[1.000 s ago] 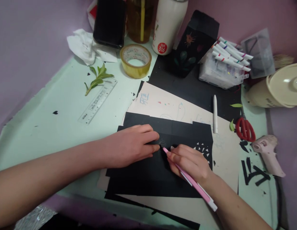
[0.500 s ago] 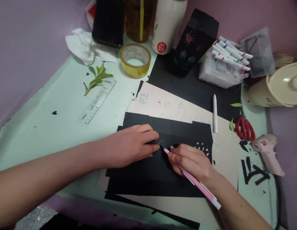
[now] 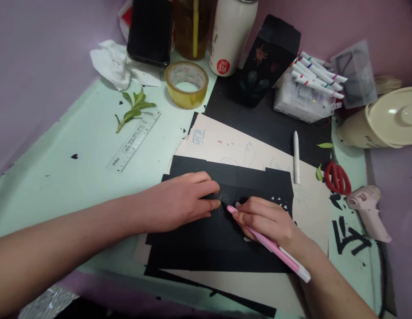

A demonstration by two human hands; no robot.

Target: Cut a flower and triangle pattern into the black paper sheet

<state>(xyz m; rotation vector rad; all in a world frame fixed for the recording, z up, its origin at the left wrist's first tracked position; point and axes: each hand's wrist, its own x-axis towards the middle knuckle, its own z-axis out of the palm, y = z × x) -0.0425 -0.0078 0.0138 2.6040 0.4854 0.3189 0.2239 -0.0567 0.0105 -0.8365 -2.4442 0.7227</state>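
Resting on folded black card [image 3: 206, 252], my left hand [image 3: 189, 201] presses down with its fingertips, the thumb a little apart from the bent fingers. My right hand [image 3: 265, 223] grips a slim pink pen [image 3: 282, 254] with a white end. The pen's dark tip is at a faint flower outline [image 3: 223, 196], right by my left fingertips. Small white triangular marks or cut-outs [image 3: 279, 200] show on the card just beyond my right hand, which partly covers them. Whitish shapes peek out around the right fingers.
A clear ruler [image 3: 135, 141], leafy sprig [image 3: 134, 110] and tape roll [image 3: 186, 84] lie to the left. On the right are a white pen-shaped item [image 3: 296, 157], red-handled scissors [image 3: 338, 178], glue gun [image 3: 368, 210] and black scraps [image 3: 350, 237]. Markers [image 3: 320, 75] and a white bottle [image 3: 232, 37] stand behind.
My right hand has turned slightly, its rear end of the pen moving right and up, and it covers more of the triangles. My left hand stays on the card. The view has shifted slightly.
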